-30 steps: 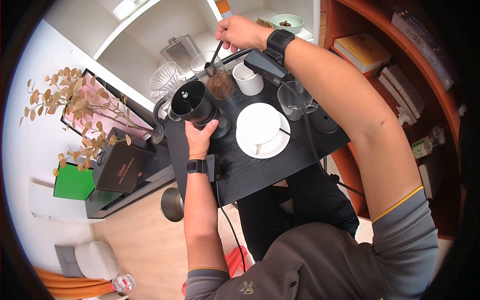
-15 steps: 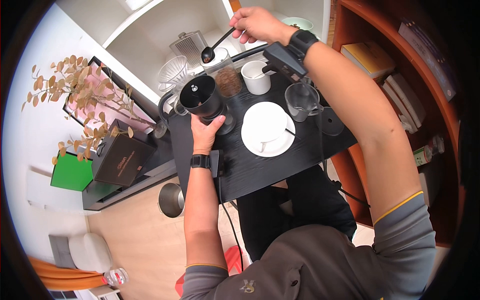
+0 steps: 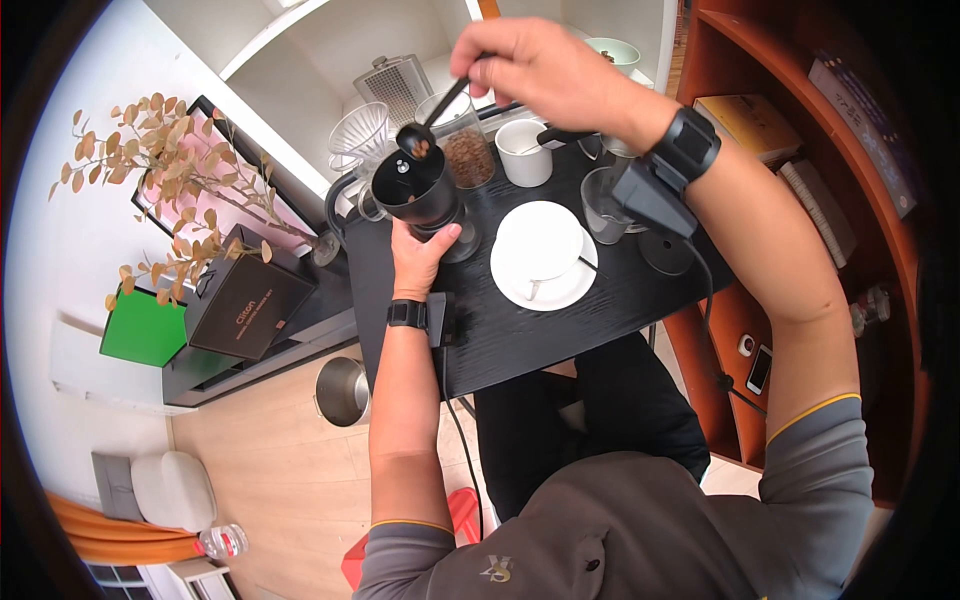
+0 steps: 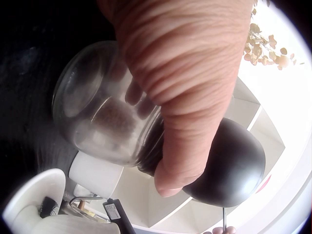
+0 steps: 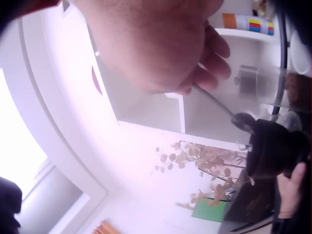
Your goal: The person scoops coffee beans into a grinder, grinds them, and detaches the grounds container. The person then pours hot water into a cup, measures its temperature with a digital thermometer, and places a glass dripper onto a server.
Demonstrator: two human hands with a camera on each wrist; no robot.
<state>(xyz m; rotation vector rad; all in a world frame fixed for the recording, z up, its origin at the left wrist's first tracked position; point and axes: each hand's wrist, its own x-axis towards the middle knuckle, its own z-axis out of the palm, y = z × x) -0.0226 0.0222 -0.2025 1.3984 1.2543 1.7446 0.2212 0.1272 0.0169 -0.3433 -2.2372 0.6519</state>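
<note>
My left hand [image 3: 418, 258] grips a coffee grinder [image 3: 418, 195] around its neck, thumb across the front. Its black cup-shaped hopper [image 4: 236, 165] is uncovered, and a clear glass base [image 4: 109, 131] sits below. Between thumb and fingers my right hand [image 3: 560, 80] pinches the handle of a black spoon [image 3: 452, 100]. The spoon's bowl, with brown coffee beans [image 3: 418, 149] in it, is tipped slightly over the hopper's far rim. Just behind the grinder stands a clear jar [image 3: 468, 155] partly filled with beans.
Right of the jar is a white mug [image 3: 524, 165]. A white bowl on a saucer [image 3: 510, 288], a glass cup [image 3: 605, 205] and a black lid [image 3: 665, 255] are on the black table [image 3: 570, 340]. A ribbed glass dripper [image 3: 362, 132] stands back left, before white shelves.
My right hand has lifted the spoon out of the bean jar and carried it left and nearer, over the grinder's hopper. The left hand keeps its grip on the grinder.
</note>
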